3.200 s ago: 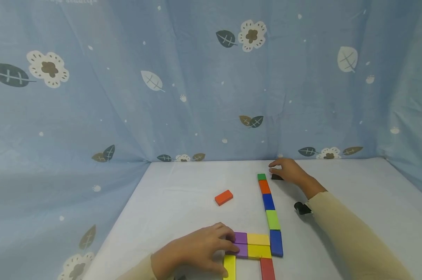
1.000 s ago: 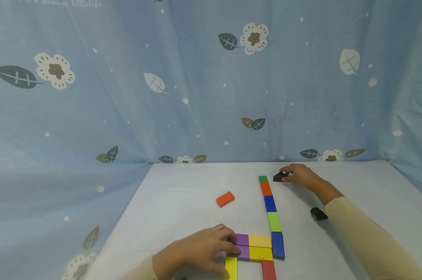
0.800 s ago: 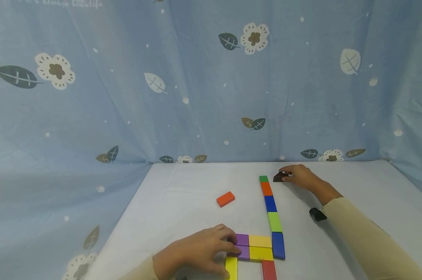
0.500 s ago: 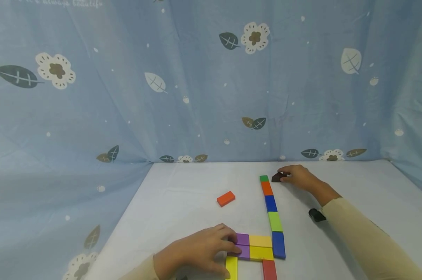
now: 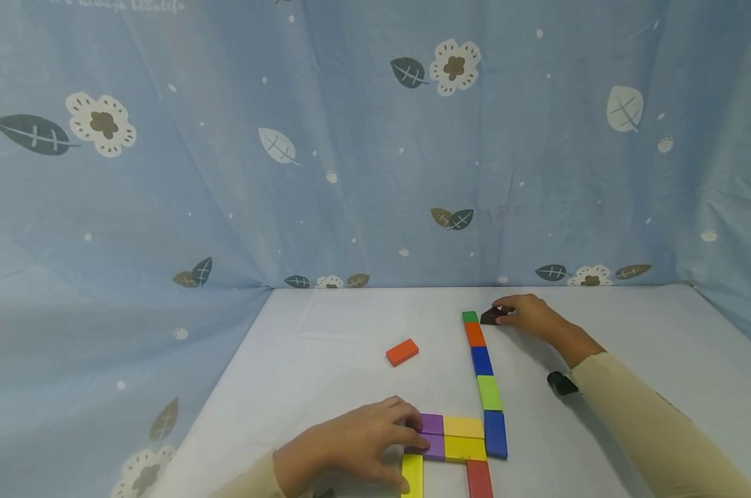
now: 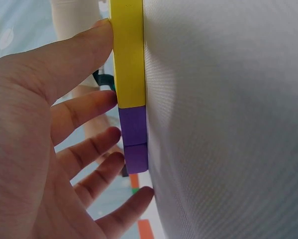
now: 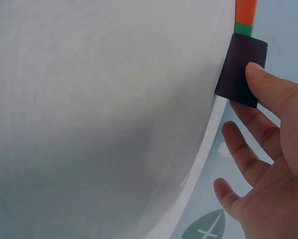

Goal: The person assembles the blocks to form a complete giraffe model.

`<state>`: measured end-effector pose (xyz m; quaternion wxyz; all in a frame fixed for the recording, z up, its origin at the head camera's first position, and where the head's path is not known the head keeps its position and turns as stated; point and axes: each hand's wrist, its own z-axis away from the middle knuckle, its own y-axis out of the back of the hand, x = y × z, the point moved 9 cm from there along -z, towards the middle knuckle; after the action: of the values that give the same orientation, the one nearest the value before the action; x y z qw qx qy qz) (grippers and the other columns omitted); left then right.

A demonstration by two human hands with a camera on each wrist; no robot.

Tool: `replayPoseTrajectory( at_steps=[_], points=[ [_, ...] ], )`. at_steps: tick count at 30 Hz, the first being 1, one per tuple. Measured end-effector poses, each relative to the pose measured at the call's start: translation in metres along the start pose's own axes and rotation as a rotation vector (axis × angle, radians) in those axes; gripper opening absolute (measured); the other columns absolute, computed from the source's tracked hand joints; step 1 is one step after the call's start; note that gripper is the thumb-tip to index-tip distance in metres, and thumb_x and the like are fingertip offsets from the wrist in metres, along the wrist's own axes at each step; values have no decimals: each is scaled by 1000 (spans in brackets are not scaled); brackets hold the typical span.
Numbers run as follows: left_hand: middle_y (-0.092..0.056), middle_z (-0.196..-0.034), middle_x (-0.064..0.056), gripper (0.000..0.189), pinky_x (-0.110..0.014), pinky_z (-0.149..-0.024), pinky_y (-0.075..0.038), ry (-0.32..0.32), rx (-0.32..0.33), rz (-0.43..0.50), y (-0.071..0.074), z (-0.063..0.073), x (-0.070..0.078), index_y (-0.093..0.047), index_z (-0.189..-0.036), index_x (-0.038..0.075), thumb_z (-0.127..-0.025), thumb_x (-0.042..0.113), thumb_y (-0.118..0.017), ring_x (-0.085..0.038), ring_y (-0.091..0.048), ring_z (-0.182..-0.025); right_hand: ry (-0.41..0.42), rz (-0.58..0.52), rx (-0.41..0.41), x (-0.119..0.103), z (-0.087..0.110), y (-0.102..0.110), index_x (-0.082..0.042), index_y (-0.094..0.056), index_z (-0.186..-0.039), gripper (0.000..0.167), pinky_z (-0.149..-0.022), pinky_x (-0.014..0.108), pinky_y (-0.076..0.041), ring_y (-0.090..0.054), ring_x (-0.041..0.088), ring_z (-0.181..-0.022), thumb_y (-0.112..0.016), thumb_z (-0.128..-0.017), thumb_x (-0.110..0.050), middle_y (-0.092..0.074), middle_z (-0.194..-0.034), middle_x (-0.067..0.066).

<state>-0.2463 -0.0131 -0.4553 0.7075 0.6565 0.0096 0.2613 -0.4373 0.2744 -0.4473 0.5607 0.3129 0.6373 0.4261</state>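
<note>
My right hand [image 5: 531,318] pinches a dark brown block [image 5: 491,316] between thumb and forefinger, just right of the green block [image 5: 469,317] at the far end of a line of blocks. In the right wrist view the thumb lies on the dark block's [image 7: 238,69] broad face, while the other fingers spread below it. My left hand [image 5: 359,439] rests over two purple blocks [image 5: 433,425], its thumb at the edge of a yellow block [image 5: 413,474]. The left wrist view has these fingertips touching the sides of the yellow block [image 6: 129,55] and the purple blocks [image 6: 134,124].
A loose orange-red block [image 5: 402,352] lies left of the line. Orange [image 5: 475,335], blue [image 5: 482,361], lime [image 5: 489,393] and another blue block [image 5: 495,434] run toward me. Pale yellow [image 5: 463,427], yellow [image 5: 465,449] and red [image 5: 479,478] blocks adjoin the near end.
Around three seconds ago my right hand hovered over the dark block with parted fingers; now it pinches it. Over the last second the block has slid slightly left toward the green block. My left hand stays put.
</note>
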Motion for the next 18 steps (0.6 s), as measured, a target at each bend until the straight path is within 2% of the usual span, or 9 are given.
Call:
replayPoseTrajectory(
  at_steps=[18],
  points=[
    [-45,-133,16,55,-18,-95,-40,-22,6,-18,-1,-1,0,-55,-135,40,-85,59,-65,0,-40,-116,10,-29,-3,-5,3,1,-3,-64,-125,41,-92,53,-46,-58,31,-100,-72,-89,-21,-65,-110,15]
  ],
)
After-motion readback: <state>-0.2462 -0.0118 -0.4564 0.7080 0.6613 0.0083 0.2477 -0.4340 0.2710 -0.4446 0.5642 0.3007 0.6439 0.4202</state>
